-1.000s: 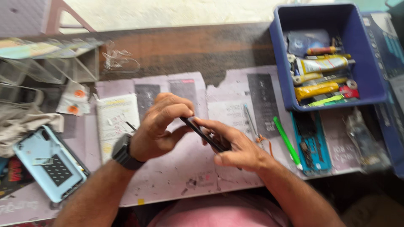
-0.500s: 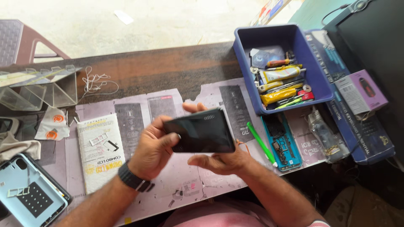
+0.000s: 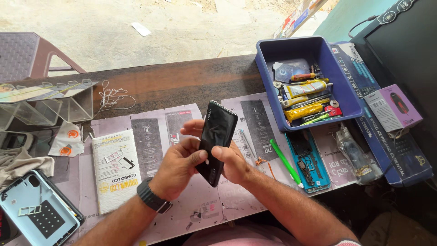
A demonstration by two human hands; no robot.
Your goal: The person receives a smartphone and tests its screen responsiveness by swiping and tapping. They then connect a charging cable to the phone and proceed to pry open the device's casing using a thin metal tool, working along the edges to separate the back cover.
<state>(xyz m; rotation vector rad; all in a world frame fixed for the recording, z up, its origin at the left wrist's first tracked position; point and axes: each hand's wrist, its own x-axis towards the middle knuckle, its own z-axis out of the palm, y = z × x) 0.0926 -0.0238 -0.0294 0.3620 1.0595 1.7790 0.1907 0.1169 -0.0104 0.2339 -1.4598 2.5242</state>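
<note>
Both my hands hold a black smartphone (image 3: 217, 139) upright above the paper-covered work table (image 3: 154, 132), its glossy back toward me. My left hand (image 3: 178, 167), with a dark watch on the wrist, grips the phone's left edge, thumb pressed near the lower part. My right hand (image 3: 234, 163) supports the phone from the right and below, its thumb meeting the left thumb on the back. The phone's lower end is partly hidden by my fingers.
A blue bin (image 3: 273, 68) of tools and glue tubes stands at the back right. Near it lie a green stick tool (image 3: 284, 160), an opened blue phone frame (image 3: 309, 163), a plastic bag (image 3: 357, 157) and boxes (image 3: 391, 109). A white booklet (image 3: 114, 168), light-blue phone shell (image 3: 38, 214) and clear stand (image 3: 43, 107) sit left.
The phone has turned from edge-on, then flat and sideways, to upright in both hands. The view has shifted left and up, showing more of the right side.
</note>
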